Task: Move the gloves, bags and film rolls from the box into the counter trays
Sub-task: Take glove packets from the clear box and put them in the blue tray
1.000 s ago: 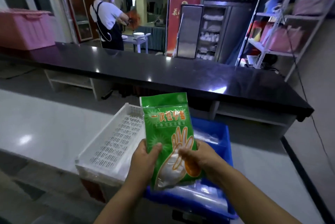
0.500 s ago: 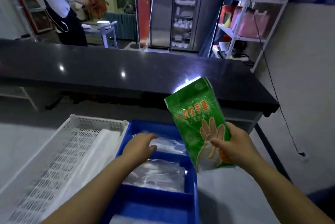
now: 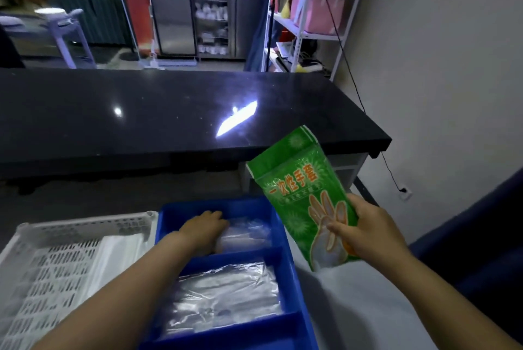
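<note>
My right hand (image 3: 365,232) pinches the lower part of a green pack of disposable gloves (image 3: 300,188), held tilted in the air to the right of the blue divided tray (image 3: 278,239). My left hand (image 3: 205,228) reaches into the tray's far compartment and rests on a clear plastic packet (image 3: 246,235) there; whether it grips the packet I cannot tell. The middle compartment holds a flat stack of clear plastic bags (image 3: 226,296).
A white slotted tray (image 3: 42,287) with clear plastic along its right side stands left of the blue tray on the pale worktop (image 3: 362,307). A black counter (image 3: 169,112) runs across behind. A wire shelf (image 3: 311,10) and a wall stand at the right.
My left hand let go of the green pack and reached down into the blue tray's far compartment. My right hand carried the pack to the right. The view turned right and down.
</note>
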Action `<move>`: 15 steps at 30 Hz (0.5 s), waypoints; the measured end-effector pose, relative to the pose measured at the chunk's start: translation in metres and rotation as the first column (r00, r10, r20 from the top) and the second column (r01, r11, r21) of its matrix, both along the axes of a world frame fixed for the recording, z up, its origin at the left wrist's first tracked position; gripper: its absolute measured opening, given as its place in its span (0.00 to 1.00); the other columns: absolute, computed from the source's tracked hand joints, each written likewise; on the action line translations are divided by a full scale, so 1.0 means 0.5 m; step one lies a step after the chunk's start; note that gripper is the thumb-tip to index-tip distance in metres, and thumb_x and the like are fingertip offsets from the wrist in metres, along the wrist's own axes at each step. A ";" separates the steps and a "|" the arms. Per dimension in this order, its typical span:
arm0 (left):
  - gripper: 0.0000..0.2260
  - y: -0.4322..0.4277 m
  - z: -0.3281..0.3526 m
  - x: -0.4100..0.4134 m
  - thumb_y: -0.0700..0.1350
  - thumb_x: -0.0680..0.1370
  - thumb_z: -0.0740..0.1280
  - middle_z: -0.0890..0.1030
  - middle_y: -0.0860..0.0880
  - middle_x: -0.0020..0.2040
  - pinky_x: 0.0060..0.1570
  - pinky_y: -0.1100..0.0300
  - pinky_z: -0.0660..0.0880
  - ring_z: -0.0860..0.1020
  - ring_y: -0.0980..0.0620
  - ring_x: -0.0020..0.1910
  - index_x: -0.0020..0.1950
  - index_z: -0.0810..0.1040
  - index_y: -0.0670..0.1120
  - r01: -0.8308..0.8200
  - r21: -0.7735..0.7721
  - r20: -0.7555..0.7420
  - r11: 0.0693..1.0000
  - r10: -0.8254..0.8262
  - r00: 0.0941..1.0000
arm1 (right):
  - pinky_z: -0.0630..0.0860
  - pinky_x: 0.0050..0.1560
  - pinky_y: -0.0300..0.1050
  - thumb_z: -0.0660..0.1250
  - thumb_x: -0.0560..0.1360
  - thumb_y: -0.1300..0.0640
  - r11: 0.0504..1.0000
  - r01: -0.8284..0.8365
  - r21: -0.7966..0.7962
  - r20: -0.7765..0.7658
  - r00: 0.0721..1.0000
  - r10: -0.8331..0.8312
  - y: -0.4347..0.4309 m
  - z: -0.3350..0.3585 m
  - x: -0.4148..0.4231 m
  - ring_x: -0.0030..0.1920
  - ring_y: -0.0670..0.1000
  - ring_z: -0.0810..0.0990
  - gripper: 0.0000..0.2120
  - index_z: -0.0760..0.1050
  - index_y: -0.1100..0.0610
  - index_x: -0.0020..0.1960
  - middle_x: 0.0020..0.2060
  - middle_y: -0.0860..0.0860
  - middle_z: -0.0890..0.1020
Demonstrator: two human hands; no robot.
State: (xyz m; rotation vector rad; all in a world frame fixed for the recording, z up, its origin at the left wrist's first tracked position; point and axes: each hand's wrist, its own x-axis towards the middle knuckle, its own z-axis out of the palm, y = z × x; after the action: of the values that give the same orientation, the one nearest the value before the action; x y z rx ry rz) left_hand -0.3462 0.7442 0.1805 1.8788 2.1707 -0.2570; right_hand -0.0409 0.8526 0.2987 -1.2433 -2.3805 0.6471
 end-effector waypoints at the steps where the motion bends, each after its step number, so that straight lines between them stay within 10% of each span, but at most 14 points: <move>1: 0.22 0.001 -0.002 0.000 0.50 0.72 0.70 0.71 0.44 0.60 0.52 0.49 0.71 0.71 0.43 0.57 0.63 0.70 0.48 0.003 0.024 0.008 1.000 -0.003 1.000 | 0.80 0.37 0.52 0.74 0.66 0.48 1.000 -0.002 -0.003 0.000 1.000 0.002 -0.003 -0.003 -0.004 0.36 0.44 0.80 0.14 0.72 0.45 0.47 0.35 0.44 0.82; 9: 0.03 -0.024 0.017 0.007 0.41 0.69 0.67 0.81 0.44 0.47 0.39 0.54 0.71 0.78 0.43 0.47 0.41 0.76 0.45 -0.188 0.096 0.249 0.977 0.160 0.955 | 0.80 0.37 0.53 0.73 0.69 0.48 0.998 -0.035 -0.043 -0.058 0.998 0.033 -0.018 -0.007 -0.048 0.35 0.42 0.81 0.10 0.73 0.44 0.45 0.35 0.43 0.83; 15: 0.12 -0.100 0.117 0.057 0.44 0.72 0.64 0.76 0.47 0.54 0.41 0.52 0.71 0.78 0.41 0.50 0.55 0.75 0.48 -0.198 0.301 0.099 0.933 0.176 0.979 | 0.79 0.34 0.50 0.72 0.70 0.50 0.976 -0.128 0.177 -0.086 0.986 0.145 -0.027 0.030 -0.134 0.36 0.48 0.82 0.11 0.75 0.45 0.50 0.36 0.45 0.84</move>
State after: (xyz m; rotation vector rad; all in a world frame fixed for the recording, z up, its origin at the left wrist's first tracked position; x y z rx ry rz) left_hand -0.3179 0.6942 0.2390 1.7775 2.4343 0.1961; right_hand -0.1078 0.8389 0.3137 -0.9607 -2.3973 0.5187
